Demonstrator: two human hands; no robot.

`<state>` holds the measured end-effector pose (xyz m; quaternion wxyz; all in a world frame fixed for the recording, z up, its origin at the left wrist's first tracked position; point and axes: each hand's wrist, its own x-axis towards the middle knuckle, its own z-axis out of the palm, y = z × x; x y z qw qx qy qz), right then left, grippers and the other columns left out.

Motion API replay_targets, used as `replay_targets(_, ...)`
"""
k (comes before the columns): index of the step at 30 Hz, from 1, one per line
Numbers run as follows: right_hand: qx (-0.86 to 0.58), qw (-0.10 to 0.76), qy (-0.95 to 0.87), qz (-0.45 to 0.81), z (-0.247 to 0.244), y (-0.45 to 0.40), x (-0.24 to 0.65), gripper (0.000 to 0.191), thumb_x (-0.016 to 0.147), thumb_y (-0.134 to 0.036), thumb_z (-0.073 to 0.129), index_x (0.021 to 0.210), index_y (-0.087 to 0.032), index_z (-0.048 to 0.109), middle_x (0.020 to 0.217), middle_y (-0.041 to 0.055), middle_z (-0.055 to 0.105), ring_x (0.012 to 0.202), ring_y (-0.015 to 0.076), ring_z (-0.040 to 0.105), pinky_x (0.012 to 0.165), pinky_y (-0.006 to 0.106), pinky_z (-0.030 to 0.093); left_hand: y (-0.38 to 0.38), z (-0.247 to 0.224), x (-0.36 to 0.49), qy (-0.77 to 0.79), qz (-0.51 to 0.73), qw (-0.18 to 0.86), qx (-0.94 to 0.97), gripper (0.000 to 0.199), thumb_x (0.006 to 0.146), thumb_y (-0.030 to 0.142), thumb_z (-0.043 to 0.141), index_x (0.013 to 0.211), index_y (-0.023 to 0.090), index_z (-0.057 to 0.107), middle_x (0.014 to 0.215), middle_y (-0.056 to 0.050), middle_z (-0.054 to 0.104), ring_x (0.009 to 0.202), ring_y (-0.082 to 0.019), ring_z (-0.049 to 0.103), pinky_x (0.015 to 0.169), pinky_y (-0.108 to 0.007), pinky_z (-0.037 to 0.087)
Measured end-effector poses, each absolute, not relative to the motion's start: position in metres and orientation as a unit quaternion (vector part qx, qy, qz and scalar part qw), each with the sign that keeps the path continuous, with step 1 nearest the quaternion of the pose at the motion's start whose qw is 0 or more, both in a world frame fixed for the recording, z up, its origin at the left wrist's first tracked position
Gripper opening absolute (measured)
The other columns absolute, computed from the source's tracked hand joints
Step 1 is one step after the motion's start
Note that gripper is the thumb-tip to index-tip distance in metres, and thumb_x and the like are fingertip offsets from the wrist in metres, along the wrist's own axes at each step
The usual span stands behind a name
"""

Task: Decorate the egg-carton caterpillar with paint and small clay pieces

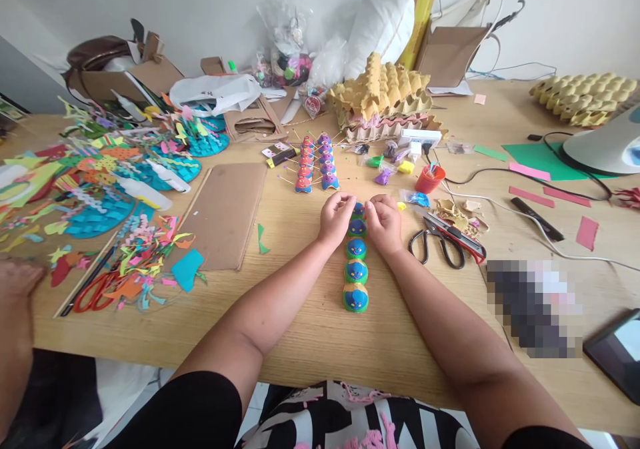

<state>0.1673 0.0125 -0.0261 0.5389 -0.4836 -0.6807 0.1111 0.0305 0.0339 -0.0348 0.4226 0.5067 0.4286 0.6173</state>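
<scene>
A: How far along is it?

B: From the left, the red strip (pixel 304 169) and the purple strip (pixel 327 167) are painted, with thin sticks (pixel 287 180) poking out; I'd judge both further on. The blue-and-green strip (pixel 356 272), lying lengthwise mid-table, shows at least 5 domes with small painted faces but no sticks along its visible sides, so those seem left to do.

A: And the hands?

B: The left hand (pixel 337 219) bends its fingers in at the strip's far end; the right hand (pixel 384 222) curls opposite. I can't tell whether either pinches anything, and together they partly hide that end.

A: What else is around?

B: At far left a co-worker's hand (pixel 20 277), then paper scraps (pixel 145 262), a cardboard sheet (pixel 225 215), egg trays (pixel 383 95) behind, a red cup (pixel 429 180). Black-handled scissors (pixel 445 243) and a utility knife (pixel 465 239) lie near the right hand, probably the worst obstacle.
</scene>
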Motion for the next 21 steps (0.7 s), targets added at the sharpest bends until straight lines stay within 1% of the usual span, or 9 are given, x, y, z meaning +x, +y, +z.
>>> replay_targets(2, -0.492, 0.548, -0.666, 0.119, -0.0279, 0.014, 0.1685, 0.048, 0.103, -0.046, 0.052, 0.064, -0.023, 0.063, 0.085, 0.0061, 0.066, 0.086, 0.0212, 0.062, 0.087, 0.043, 0.051, 0.0333, -0.0341, 0.0307, 0.428, 0.616, 0.426, 0.506, 0.018, 0.091, 0.039, 0.071, 0.088, 0.021, 0.069, 0.089, -0.001, 0.072, 0.086, -0.014, 0.067, 0.083, -0.025, 0.054)
replay_targets(3, -0.497, 0.555, -0.656, 0.12, -0.0288, 0.0151, 0.1691, 0.044, 0.102, -0.046, 0.054, 0.067, -0.022, 0.067, 0.089, 0.0067, 0.067, 0.09, 0.022, 0.063, 0.089, 0.044, 0.051, 0.0329, -0.0337, 0.0308, 0.428, 0.615, 0.427, 0.506, 0.018, 0.091, 0.039, 0.071, 0.089, 0.021, 0.069, 0.089, -0.001, 0.072, 0.087, -0.014, 0.068, 0.084, -0.025, 0.054)
replay_targets(6, -0.509, 0.584, -0.623, 0.112, -0.031, 0.0187, 0.1703, 0.024, 0.096, -0.041, 0.065, 0.084, -0.022, 0.075, 0.104, 0.009, 0.068, 0.103, 0.0255, 0.063, 0.096, 0.047, 0.052, 0.0323, -0.0329, 0.0309, 0.43, 0.616, 0.425, 0.505, 0.018, 0.091, 0.039, 0.072, 0.09, 0.021, 0.07, 0.091, -0.001, 0.073, 0.091, -0.014, 0.069, 0.088, -0.026, 0.053)
replay_targets(8, -0.51, 0.599, -0.608, 0.105, -0.0312, 0.0207, 0.1707, 0.016, 0.094, -0.036, 0.069, 0.091, -0.022, 0.076, 0.105, 0.0094, 0.067, 0.105, 0.0262, 0.063, 0.098, 0.047, 0.052, 0.0321, -0.0328, 0.031, 0.428, 0.617, 0.429, 0.502, 0.018, 0.091, 0.039, 0.072, 0.09, 0.021, 0.07, 0.091, -0.001, 0.073, 0.091, -0.014, 0.069, 0.089, -0.026, 0.053)
replay_targets(11, -0.512, 0.603, -0.603, 0.102, -0.0293, 0.0209, 0.1709, 0.013, 0.094, -0.033, 0.066, 0.091, -0.023, 0.072, 0.098, 0.0081, 0.067, 0.1, 0.0251, 0.063, 0.093, 0.045, 0.052, 0.0322, -0.0328, 0.0311, 0.425, 0.618, 0.436, 0.496, 0.017, 0.09, 0.038, 0.072, 0.09, 0.021, 0.07, 0.091, -0.001, 0.073, 0.09, -0.014, 0.069, 0.088, -0.026, 0.054)
replay_targets(13, -0.516, 0.598, -0.604, 0.11, -0.0273, 0.019, 0.1708, 0.017, 0.096, -0.036, 0.062, 0.086, -0.023, 0.067, 0.093, 0.0072, 0.067, 0.096, 0.0242, 0.062, 0.085, 0.041, 0.052, 0.0323, -0.0327, 0.031, 0.429, 0.617, 0.434, 0.498, 0.017, 0.09, 0.038, 0.072, 0.09, 0.021, 0.07, 0.091, -0.001, 0.073, 0.09, -0.014, 0.068, 0.088, -0.026, 0.053)
replay_targets(16, -0.522, 0.58, -0.609, 0.14, -0.0249, 0.0152, 0.1701, 0.032, 0.1, -0.044, 0.056, 0.076, -0.023, 0.059, 0.081, 0.005, 0.063, 0.084, 0.0217, 0.06, 0.07, 0.036, 0.048, 0.0322, -0.0322, 0.0309, 0.43, 0.616, 0.433, 0.499, 0.019, 0.09, 0.039, 0.072, 0.09, 0.021, 0.07, 0.09, -0.001, 0.072, 0.089, -0.014, 0.068, 0.086, -0.026, 0.053)
replay_targets(19, -0.516, 0.553, -0.632, 0.167, -0.0242, 0.0128, 0.1687, 0.051, 0.102, -0.054, 0.05, 0.062, -0.024, 0.051, 0.065, 0.0016, 0.055, 0.066, 0.0177, 0.054, 0.067, 0.036, 0.044, 0.0321, -0.0314, 0.0314, 0.429, 0.616, 0.433, 0.499, 0.02, 0.089, 0.041, 0.072, 0.089, 0.021, 0.069, 0.089, -0.001, 0.071, 0.087, -0.014, 0.067, 0.084, -0.025, 0.053)
replay_targets(21, -0.505, 0.541, -0.649, 0.176, -0.0244, 0.0122, 0.1676, 0.059, 0.103, -0.059, 0.046, 0.056, -0.024, 0.048, 0.059, 0.0008, 0.052, 0.06, 0.0161, 0.051, 0.067, 0.037, 0.043, 0.0319, -0.0309, 0.0316, 0.431, 0.614, 0.431, 0.502, 0.02, 0.089, 0.041, 0.073, 0.088, 0.021, 0.069, 0.088, -0.001, 0.071, 0.086, -0.014, 0.067, 0.082, -0.025, 0.053)
